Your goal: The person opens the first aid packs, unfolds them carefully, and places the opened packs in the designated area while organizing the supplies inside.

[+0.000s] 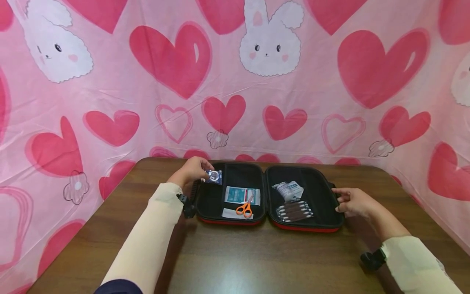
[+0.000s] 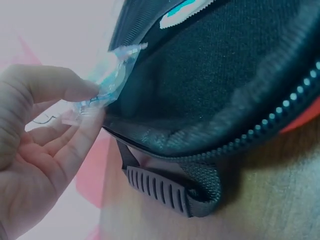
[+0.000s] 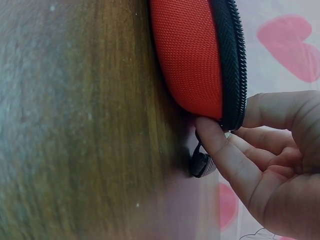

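Note:
A zippered case [image 1: 244,174], black inside and red outside, lies unfolded on the table. My left hand [image 1: 191,170] pinches a small clear-and-blue plastic packet [image 1: 215,178] with a white ring shape in it, over the case's left end. In the left wrist view, thumb and fingers grip the packet [image 2: 116,80] beside the zippered rim. At the opposite end my right hand [image 1: 357,203] holds the case's edge. The right wrist view has its thumb at the zipper and a finger against the red shell [image 3: 187,55], near a black handle [image 3: 201,165].
The left half holds a teal packet [image 1: 235,195], orange-handled scissors [image 1: 244,210] and a white strip [image 1: 229,213]. In the right half are a wrapped roll [image 1: 284,191], a white packet [image 1: 295,189] and a pack of swabs [image 1: 295,211]. A heart-patterned cloth [image 1: 227,77] hangs behind the table [image 1: 235,253].

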The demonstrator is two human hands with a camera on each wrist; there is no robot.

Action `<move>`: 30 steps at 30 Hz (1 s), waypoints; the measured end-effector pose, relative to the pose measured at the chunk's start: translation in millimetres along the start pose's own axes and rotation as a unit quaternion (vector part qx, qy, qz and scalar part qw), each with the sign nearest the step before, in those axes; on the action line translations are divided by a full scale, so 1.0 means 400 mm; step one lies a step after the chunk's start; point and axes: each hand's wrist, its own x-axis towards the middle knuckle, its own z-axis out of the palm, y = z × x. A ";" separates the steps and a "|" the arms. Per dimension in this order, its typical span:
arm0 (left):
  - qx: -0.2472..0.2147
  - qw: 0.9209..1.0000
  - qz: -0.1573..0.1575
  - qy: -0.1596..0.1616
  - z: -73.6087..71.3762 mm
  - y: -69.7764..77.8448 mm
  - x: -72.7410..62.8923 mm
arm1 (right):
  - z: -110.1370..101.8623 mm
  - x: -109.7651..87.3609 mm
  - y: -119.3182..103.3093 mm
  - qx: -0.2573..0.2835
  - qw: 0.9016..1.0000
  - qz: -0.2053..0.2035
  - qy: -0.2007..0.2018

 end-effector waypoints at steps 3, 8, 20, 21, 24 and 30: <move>-0.002 1.000 -0.005 0.004 0.003 -0.002 0.005 | -0.001 -0.001 0.001 0.000 1.000 -0.002 0.000; 0.002 1.000 -0.003 -0.001 0.009 0.000 0.017 | -0.005 -0.002 -0.002 -0.003 1.000 -0.003 -0.003; 0.085 0.996 0.017 -0.001 0.040 0.007 0.035 | -0.001 0.001 -0.007 -0.007 1.000 0.003 -0.007; 0.096 0.995 0.020 -0.004 0.042 0.009 0.036 | -0.002 0.001 -0.007 -0.007 1.000 0.004 -0.006; 0.127 0.992 0.023 -0.018 0.047 0.015 0.039 | -0.002 0.001 -0.005 -0.006 1.000 0.004 -0.005; 0.189 0.981 0.012 -0.036 0.053 0.028 0.047 | -0.003 0.001 0.001 -0.008 1.000 0.004 -0.003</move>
